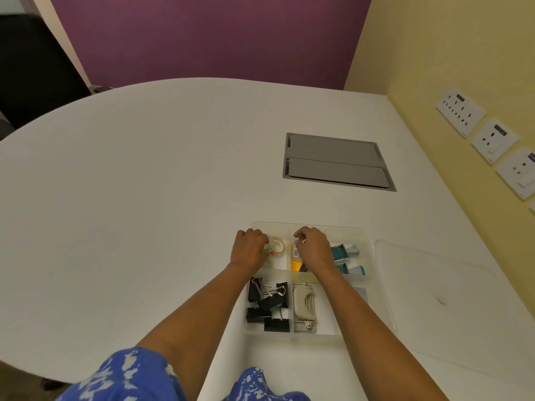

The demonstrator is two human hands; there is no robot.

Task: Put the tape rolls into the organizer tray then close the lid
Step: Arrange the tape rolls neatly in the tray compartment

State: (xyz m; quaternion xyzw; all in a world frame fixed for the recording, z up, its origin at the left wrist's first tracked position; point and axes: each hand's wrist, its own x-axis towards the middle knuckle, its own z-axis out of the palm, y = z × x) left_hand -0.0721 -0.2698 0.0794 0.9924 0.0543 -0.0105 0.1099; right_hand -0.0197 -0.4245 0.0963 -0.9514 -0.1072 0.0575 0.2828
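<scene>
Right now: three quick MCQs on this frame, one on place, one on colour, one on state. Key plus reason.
1. Where are the binder clips?
A. near-left compartment of the organizer tray
B. on the bare table
C. on the lid

2. What colour are the clips?
A. red
B. black
C. white

3. The lid is:
A. closed on the tray
B. held in the right hand
C. off, lying right of the tray

Key: A, they sit behind the tray's divider walls; B, the bodies are black; C, the clear lid lies flat on the table.

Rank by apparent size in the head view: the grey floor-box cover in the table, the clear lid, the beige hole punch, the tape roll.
1. Clear plastic lid
2. Grey cover, though farther away
3. Beige hole punch
4. White tape roll
</scene>
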